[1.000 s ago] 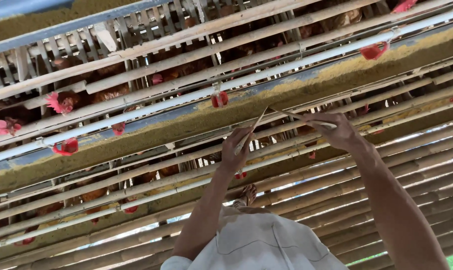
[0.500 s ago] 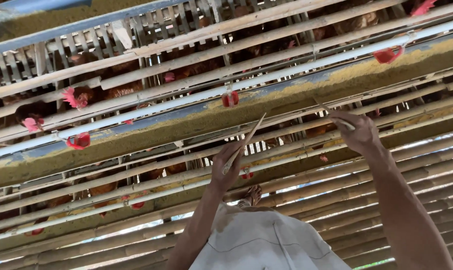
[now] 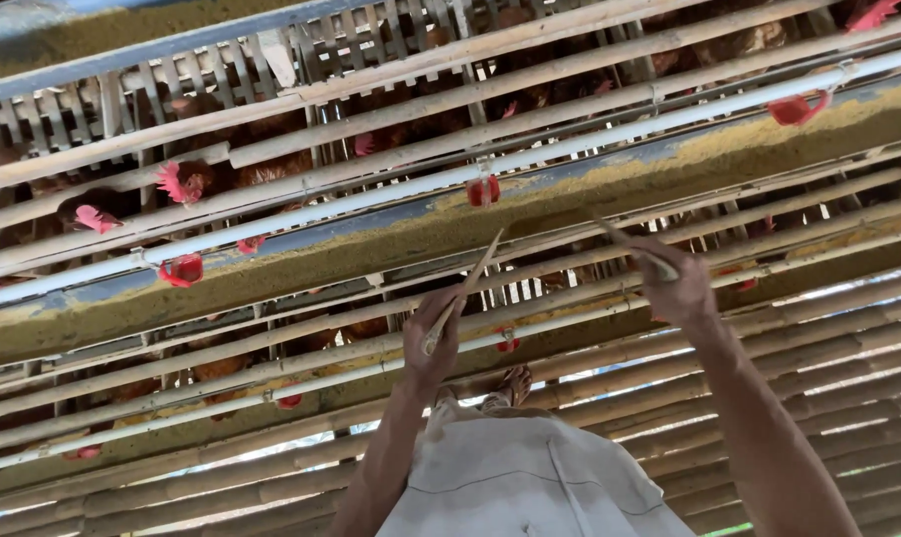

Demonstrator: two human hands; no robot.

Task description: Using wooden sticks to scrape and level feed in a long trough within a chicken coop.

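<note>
A slatted bamboo floor (image 3: 848, 348) is seen below, with light showing through its gaps. A long feed trough (image 3: 570, 194) filled with yellowish feed is run diagonally across the view in front of bamboo cages (image 3: 301, 149) holding brown hens (image 3: 187, 179). A white water pipe (image 3: 391, 189) with red drinkers (image 3: 184, 268) is carried along the trough's upper edge. A thin bamboo stick (image 3: 462, 290) is gripped in the closed left hand (image 3: 433, 338), its tip raised towards the trough edge. A second thin stick (image 3: 637, 249) is held in the closed right hand (image 3: 677, 283), just beside the trough. Open room is left only between the hands and over the floor slats.
</note>
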